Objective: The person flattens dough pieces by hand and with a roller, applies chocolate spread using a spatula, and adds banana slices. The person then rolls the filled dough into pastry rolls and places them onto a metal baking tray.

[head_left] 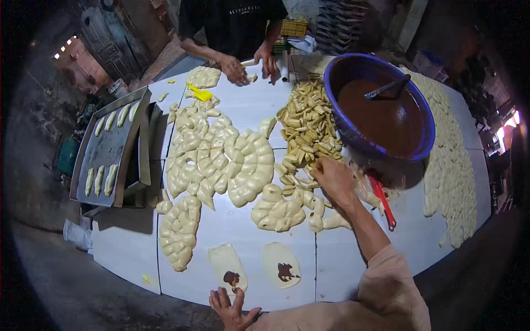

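Note:
My left hand is open at the table's near edge, fingers spread, their tips by the lower end of a flattened dough piece with a brown chocolate-like smear. To its right lies another flattened dough piece, also smeared. My right hand reaches to the near edge of a heap of cut banana pieces. Its fingers are curled down among the pieces, and whatever they grip is hidden. Portioned dough pieces spread across the middle, with a smaller dough clump nearer to my right forearm.
A blue tub of brown filling holds a dark-handled utensil. Nearby lies a red-handled tool. Trays with shaped dough stand left; more dough covers the right side. Across the table, another person's hands work beside a yellow scraper.

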`<act>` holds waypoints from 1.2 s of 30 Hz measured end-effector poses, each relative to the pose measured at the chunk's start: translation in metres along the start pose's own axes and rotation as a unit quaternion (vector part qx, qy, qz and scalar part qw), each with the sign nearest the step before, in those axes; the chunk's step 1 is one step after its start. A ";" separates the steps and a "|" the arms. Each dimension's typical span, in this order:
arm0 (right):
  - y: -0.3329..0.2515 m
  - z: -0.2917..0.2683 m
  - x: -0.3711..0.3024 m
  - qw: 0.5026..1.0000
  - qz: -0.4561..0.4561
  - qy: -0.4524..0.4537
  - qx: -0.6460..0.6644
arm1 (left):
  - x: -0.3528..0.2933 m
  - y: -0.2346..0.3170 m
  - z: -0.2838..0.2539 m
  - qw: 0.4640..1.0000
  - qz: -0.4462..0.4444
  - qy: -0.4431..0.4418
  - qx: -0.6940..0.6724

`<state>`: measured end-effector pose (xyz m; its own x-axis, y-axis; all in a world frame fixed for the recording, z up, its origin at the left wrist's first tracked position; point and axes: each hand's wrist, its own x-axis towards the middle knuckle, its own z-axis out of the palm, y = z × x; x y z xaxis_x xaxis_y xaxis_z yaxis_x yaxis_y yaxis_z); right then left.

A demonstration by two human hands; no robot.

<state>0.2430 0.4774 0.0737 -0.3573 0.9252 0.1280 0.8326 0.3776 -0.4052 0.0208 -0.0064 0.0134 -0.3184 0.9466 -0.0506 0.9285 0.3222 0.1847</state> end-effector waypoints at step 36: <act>0.011 -0.038 -0.008 0.949 0.147 -0.109 0.255 | 0.000 0.004 0.005 0.996 0.045 0.068 -0.025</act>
<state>0.2710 0.4761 0.1024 -0.2676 0.9365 -0.2267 0.6162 -0.0145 -0.7875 0.0257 -0.0049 0.0092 -0.2612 0.9600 0.1012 0.9448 0.2328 0.2307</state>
